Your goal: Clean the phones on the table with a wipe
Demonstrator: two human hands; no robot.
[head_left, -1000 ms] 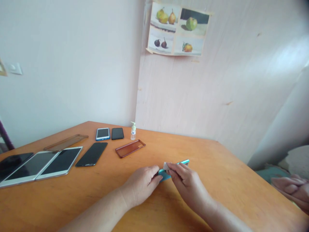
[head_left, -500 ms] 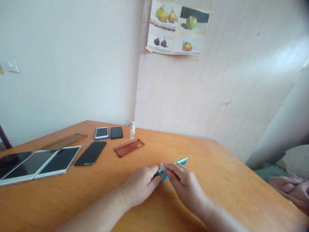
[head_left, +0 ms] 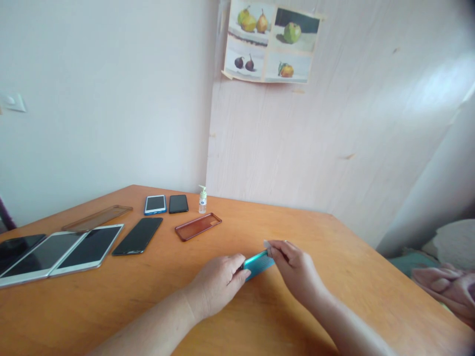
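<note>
A teal smartphone (head_left: 259, 266) is tilted up on its long side above the table, its shiny back partly facing me. My left hand (head_left: 218, 284) grips its left end between thumb and fingers. Over at the right end, my right hand (head_left: 295, 264) is closed in a pinch on a small white wipe (head_left: 266, 244), pressed at the phone's upper edge. Most of the wipe is hidden by the fingers, and the phone's right end is covered too. Beyond the hands lies a reddish-brown phone case (head_left: 198, 227).
On the wooden table (head_left: 356, 296), a pump bottle (head_left: 202, 200) stands at the back. A blue-edged phone (head_left: 155, 204), a small black phone (head_left: 178, 203), a long black phone (head_left: 138, 236), white tablets (head_left: 87, 251) and a clear brownish case (head_left: 98, 219) lie left. Pink cloth (head_left: 445, 287) is at right.
My right hand has slid right along the phone's upper edge with the wipe, uncovering more of the teal back. My left hand keeps its grip in the same place.
</note>
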